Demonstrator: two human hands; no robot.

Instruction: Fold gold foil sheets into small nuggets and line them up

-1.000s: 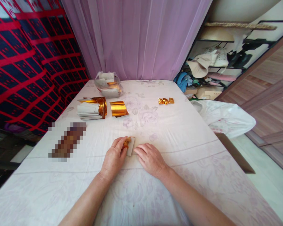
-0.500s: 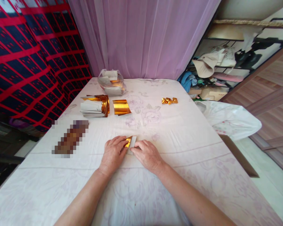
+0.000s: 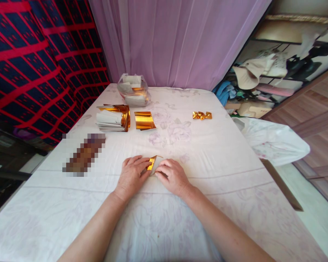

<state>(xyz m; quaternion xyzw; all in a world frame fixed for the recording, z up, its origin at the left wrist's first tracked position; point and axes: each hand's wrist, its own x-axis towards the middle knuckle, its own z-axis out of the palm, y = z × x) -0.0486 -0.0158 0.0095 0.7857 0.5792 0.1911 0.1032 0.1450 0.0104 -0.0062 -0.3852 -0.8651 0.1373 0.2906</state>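
Note:
A small piece of gold foil paper point(image 3: 157, 162), gold on one face and pale grey on the other, lies partly folded on the table between my hands. My left hand point(image 3: 133, 172) holds its left side down, fingers closed over the gold part. At its right edge, my right hand point(image 3: 173, 175) pinches the grey side between thumb and fingers. Part of the paper is hidden under the fingers. Farther off lie a short stack of gold sheets point(image 3: 144, 120) and a bigger stack of gold-and-grey paper point(image 3: 113, 119).
A clear plastic bag point(image 3: 133, 89) of similar paper stands at the back. Folded gold pieces point(image 3: 202, 115) lie at the back right. A blurred-out item point(image 3: 84, 154) is at the left. Beyond the table's right edge are a white bag point(image 3: 276, 140) and a loaded shelf.
The view has shifted slightly. My right hand has moved a little inward against the paper, whose grey part now shows a slanted, pointed shape instead of a straight strip.

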